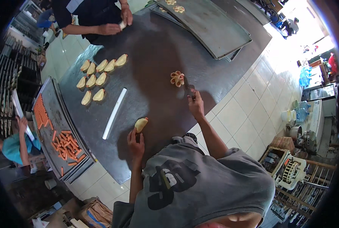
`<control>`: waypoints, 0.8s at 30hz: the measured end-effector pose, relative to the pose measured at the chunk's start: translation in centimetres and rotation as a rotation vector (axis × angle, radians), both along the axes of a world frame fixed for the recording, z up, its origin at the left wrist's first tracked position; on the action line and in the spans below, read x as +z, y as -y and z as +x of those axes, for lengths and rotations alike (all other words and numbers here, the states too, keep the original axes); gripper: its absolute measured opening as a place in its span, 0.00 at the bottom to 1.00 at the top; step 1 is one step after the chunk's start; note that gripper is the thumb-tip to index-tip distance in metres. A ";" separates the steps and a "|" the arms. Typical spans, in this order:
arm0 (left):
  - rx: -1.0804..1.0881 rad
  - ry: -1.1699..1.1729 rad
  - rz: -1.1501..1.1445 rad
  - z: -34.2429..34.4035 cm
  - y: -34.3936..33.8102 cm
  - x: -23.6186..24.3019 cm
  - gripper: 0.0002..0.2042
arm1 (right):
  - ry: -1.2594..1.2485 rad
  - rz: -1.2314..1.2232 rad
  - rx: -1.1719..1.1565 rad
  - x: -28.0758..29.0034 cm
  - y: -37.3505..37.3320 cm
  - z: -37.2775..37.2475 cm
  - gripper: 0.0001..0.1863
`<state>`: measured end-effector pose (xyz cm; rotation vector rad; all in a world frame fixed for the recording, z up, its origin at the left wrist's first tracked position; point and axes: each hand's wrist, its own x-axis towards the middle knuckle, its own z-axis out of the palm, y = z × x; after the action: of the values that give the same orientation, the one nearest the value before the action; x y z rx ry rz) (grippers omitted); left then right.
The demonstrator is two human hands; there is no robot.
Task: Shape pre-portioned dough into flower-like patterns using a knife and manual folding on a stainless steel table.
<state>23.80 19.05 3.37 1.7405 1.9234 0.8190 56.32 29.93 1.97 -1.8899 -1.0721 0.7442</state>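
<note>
My left hand (pixel 136 143) has its fingers on a pale folded dough piece (pixel 141 124) with an orange filling at its edge, near the steel table's front. My right hand (pixel 195 104) has curled fingers at a small dark shape, perhaps a tool, that I cannot make out. Just above it lies a flower-shaped dough piece (pixel 177 78) with pink slices in its petals. Several folded dough pieces (pixel 100 79) lie in rows at the upper left of the table. Between them and my left hand is a long white rod (pixel 114 113).
A tray of orange sausages (pixel 68 146) sits along the left. Stacked metal trays (pixel 215 32) with flower-shaped pieces occupy the top right. A co-worker's hands (pixel 116 28) hold a small piece at the top. Another person in teal (pixel 15 148) holds a white board at far left.
</note>
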 end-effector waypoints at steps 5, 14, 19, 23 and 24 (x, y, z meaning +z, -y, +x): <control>0.014 0.020 0.055 -0.1 -0.1 -1.8 0.21 | -0.044 -0.021 0.002 -2.7 -2.6 2.1 0.19; 0.040 0.076 0.068 -0.2 -0.5 -2.6 0.19 | 0.285 -0.093 0.214 0.7 -7.9 3.3 0.20; 0.034 -0.020 0.135 -0.2 -0.4 -3.2 0.19 | 0.357 -0.086 0.263 2.7 -9.0 2.8 0.16; 0.039 -0.063 0.151 -0.1 -0.3 -3.2 0.18 | 0.296 -0.139 0.320 5.3 -8.2 0.7 0.15; 0.045 -0.025 0.144 0.0 -0.2 -3.0 0.18 | 0.307 -0.196 0.325 5.8 -8.0 0.1 0.15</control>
<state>23.82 19.22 0.39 1.8038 1.9694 0.9783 56.47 37.89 7.79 -2.0664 -1.5756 0.7774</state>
